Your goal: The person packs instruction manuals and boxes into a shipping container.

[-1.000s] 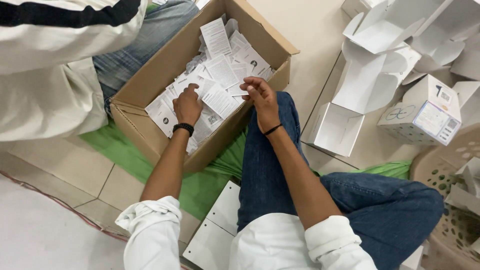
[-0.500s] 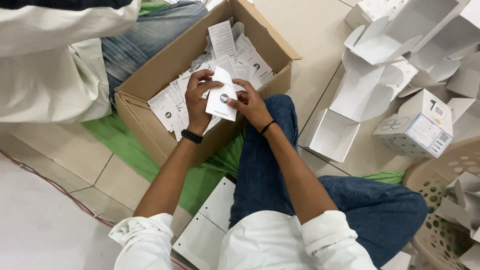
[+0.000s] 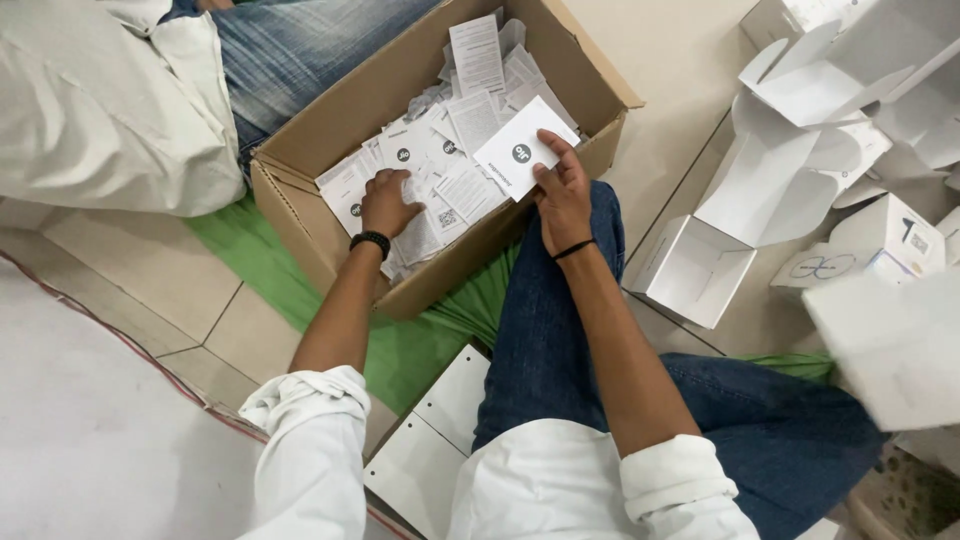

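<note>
Right hand (image 3: 562, 195) pinches a white card (image 3: 524, 150) w/ a round dark mark; thumb on its lower edge, fingers behind. Card is held tilted over the right end of the cardboard box (image 3: 300, 215), just above the box's near wall. Left hand (image 3: 388, 203) is down inside the box, fingers spread & bent, pressing on the pile of leaflets (image 3: 455, 120); can't tell if it's actually gripping one. Black band on each wrist, white sleeves rolled up.

Box sits on a green sheet (image 3: 250, 260) on the tiled floor, open flaps out, leaflets & cards loose inside from the left end to the far right corner. The person's knee in blue jeans (image 3: 560, 340) touches the box's near wall by the right corner.

Flat white box blanks (image 3: 440, 440) lie on the floor by the left elbow, near the sheet's near edge. Right of the knee: heap of folded white cartons (image 3: 800, 170), one open w/ mouth up, well apart from the cardboard box. Another person's jeans leg & white shirt (image 3: 110, 110) at the box's far left side.
</note>
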